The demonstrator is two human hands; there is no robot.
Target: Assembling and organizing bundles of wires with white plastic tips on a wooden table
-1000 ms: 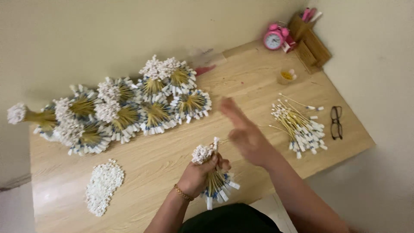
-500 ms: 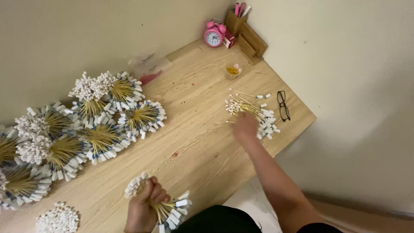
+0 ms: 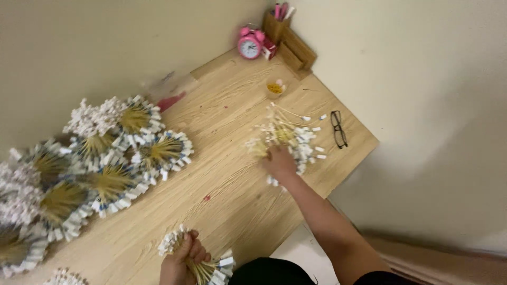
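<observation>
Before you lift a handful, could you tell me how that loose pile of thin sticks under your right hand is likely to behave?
The loose pile of sticks looks light and unbound, so it would probably scatter if pushed. Lying flat and crisscrossed, some may slip from the right hand. Each seems thin, so likely bendable or snappable.

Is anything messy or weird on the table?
Nothing looks spilled or broken. The loose sticks under the right hand lie scattered at the table's right side, unlike the tidy tied bundles on the left. The left hand grips one bundle. The glasses lie flat near the edge.
</observation>
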